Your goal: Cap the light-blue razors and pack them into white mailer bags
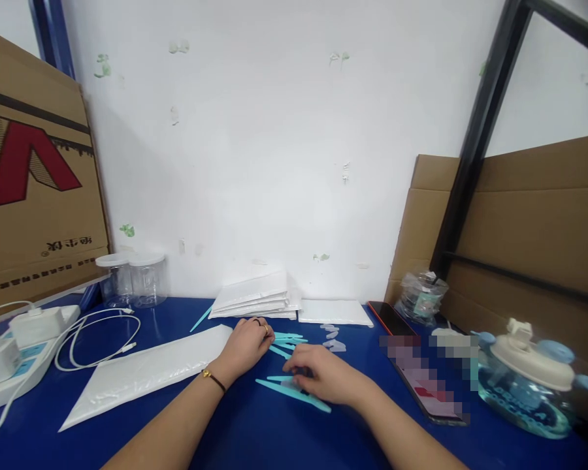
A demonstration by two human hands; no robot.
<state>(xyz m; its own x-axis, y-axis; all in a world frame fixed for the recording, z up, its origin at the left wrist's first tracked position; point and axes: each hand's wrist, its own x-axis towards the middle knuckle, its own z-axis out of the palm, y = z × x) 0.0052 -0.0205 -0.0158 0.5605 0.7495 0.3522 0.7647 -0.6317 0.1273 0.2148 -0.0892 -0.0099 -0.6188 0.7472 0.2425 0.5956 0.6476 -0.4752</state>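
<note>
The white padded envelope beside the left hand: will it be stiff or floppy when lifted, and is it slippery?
The white padded envelope looks thin and flat, so probably light and bends when lifted by one end. Its glossy surface suggests that it slides easily on the blue table.

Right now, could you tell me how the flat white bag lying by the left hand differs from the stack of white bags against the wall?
The flat white bag is a single piece, lying alone and slantwise near the table's front; the stack of white bags is several layers piled up at the back wall. The left hand rests at the single bag's corner, while nothing touches the stack. Both are white and lie on the blue table.
</note>
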